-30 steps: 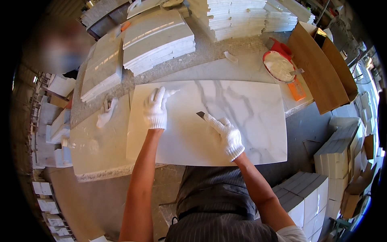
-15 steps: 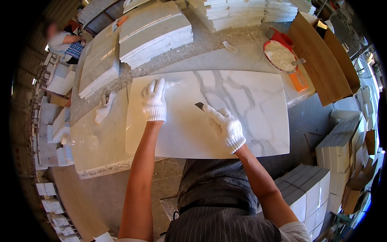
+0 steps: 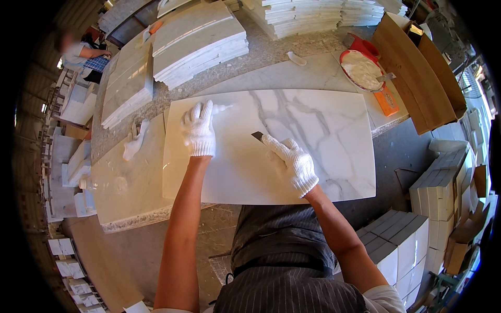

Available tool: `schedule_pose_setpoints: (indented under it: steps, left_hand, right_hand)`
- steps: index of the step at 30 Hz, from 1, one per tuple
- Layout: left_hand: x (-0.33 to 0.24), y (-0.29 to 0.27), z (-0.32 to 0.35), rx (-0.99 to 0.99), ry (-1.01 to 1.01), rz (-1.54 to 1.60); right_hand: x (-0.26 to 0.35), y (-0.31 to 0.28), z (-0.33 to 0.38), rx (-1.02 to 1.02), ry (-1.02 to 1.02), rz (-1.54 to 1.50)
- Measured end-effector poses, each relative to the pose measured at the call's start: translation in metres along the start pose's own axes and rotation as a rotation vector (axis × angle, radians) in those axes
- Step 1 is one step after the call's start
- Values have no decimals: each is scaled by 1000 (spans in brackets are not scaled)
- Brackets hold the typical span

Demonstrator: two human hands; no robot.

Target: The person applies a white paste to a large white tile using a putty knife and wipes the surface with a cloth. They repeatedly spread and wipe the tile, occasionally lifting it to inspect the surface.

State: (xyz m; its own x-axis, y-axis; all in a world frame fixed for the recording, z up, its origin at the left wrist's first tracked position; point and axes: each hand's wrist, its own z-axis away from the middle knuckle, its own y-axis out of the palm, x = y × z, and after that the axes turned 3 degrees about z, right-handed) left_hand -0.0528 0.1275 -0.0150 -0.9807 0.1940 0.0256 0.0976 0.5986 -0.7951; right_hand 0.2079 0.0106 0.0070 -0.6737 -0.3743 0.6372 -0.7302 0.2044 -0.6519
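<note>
A polished white marble slab (image 3: 235,177) with grey veins lies flat in front of me, its near edge close to my apron. My left hand (image 3: 199,128), in a white knitted glove, rests on the slab's left part with fingers somewhat spread and nothing held. Also gloved, my right hand (image 3: 292,164) is closed around a small flat scraper blade (image 3: 257,136), whose dark tip pokes out past the thumb and forefinger over the slab's middle. The rest of the scraper is hidden by the glove.
Stacked slabs (image 3: 201,44) stand beyond the worktable's stone top (image 3: 125,195). A crumpled white glove (image 3: 135,141) lies at left. To the far right are a red-rimmed bowl of white paste (image 3: 360,69), an orange box (image 3: 387,102) and a cardboard box (image 3: 417,78). A person (image 3: 83,55) works far left.
Both hands keep almost the same places on the slab. The view has shifted very slightly; nothing was taken up or let go.
</note>
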Motion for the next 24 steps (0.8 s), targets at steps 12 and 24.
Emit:
schedule_pose_setpoints:
  steps: [12, 24]
  left_hand:
    - [0, -3, -1, 24, 57, -99]
    - [1, -4, -3, 31, 75, -91]
  right_hand:
    - [0, 0, -1, -3, 2, 2]
    - [-1, 2, 0, -9, 5, 7]
